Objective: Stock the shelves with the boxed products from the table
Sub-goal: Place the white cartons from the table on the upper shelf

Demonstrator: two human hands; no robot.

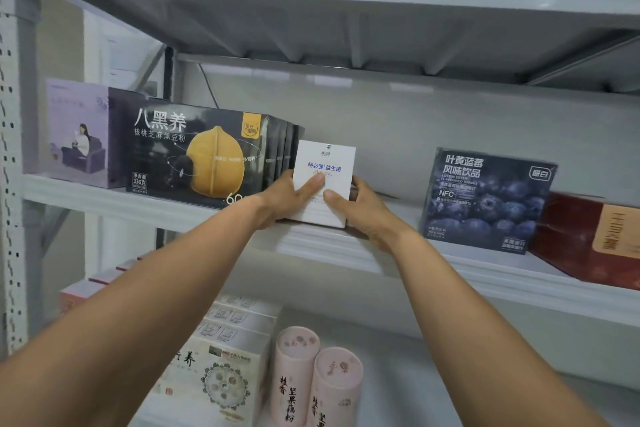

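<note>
Standing upright, white box (327,158) bears blue lettering.

Black box (194,156): "八黑养", "336克". White box (329,156): "益生菌". Blueberry box (485,201): "NFC".

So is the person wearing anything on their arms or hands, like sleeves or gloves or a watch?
No. The left forearm and the right forearm are bare, with no sleeves in view. The left hand and the right hand have no gloves, and no watch, bracelet or ring shows on either. There are no markings to see.
</note>
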